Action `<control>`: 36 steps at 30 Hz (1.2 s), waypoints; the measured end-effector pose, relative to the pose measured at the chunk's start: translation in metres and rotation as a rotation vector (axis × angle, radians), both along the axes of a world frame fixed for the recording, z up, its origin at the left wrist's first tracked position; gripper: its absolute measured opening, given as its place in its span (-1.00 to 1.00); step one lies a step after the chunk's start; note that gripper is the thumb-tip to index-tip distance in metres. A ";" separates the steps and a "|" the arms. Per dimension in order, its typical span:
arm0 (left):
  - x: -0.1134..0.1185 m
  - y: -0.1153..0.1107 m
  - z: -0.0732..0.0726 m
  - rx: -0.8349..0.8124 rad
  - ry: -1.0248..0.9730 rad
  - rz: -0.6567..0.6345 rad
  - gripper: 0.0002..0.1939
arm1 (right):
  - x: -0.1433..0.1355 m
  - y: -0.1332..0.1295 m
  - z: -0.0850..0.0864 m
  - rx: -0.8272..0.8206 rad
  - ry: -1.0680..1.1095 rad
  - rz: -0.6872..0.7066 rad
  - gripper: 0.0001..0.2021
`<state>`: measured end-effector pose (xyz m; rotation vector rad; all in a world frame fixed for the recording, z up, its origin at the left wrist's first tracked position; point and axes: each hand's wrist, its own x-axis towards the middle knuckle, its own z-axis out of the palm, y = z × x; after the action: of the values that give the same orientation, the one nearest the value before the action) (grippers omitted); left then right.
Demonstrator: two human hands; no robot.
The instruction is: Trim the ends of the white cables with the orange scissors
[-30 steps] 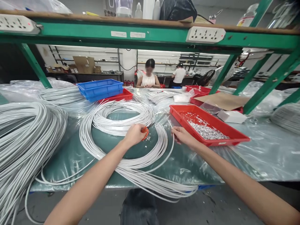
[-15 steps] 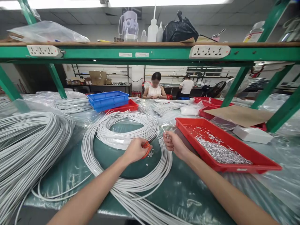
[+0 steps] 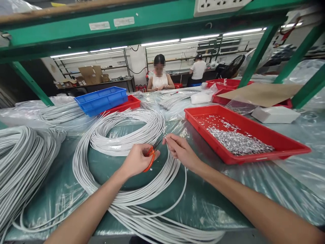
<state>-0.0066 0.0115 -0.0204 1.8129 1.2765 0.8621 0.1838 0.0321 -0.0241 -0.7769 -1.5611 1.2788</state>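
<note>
My left hand (image 3: pixel 139 158) is closed around the orange handles of a pair of scissors (image 3: pixel 150 160). Their dark blades point up and right, toward my right hand (image 3: pixel 181 150). That hand is closed in a pinch on the end of a white cable (image 3: pixel 185 183), which bends down below the fingers in a loose curve. Both hands are held over a coil of white cables (image 3: pixel 81 166) on the green table. A second coil (image 3: pixel 109 144) lies on its far part. Exactly where the blade tips sit against the cable end is too small to make out.
A red tray (image 3: pixel 254 160) of small silvery metal pieces stands at the right. A thick cable bundle (image 3: pixel 30 169) lies at the left. Behind are a blue bin (image 3: pixel 101 101) and a white box (image 3: pixel 275 115). A green shelf beam (image 3: pixel 162 20) crosses overhead; a person (image 3: pixel 159 81) sits opposite.
My hands have come closer together, and the scissors' blades now reach toward the pinched cable end. The view has tilted downward, so the shelf beam appears higher and larger.
</note>
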 end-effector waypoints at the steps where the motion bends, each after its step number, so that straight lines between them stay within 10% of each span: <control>1: 0.001 -0.001 0.001 -0.001 0.000 -0.006 -0.60 | 0.000 -0.001 0.000 0.020 -0.007 0.001 -0.69; 36: 0.011 -0.014 0.013 -0.190 -0.113 -0.121 -0.64 | 0.000 -0.014 0.004 0.343 -0.120 -0.027 -0.69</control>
<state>0.0040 -0.0025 -0.0069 1.6501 1.1256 0.7399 0.1837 0.0177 -0.0202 -0.6604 -1.7991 0.9236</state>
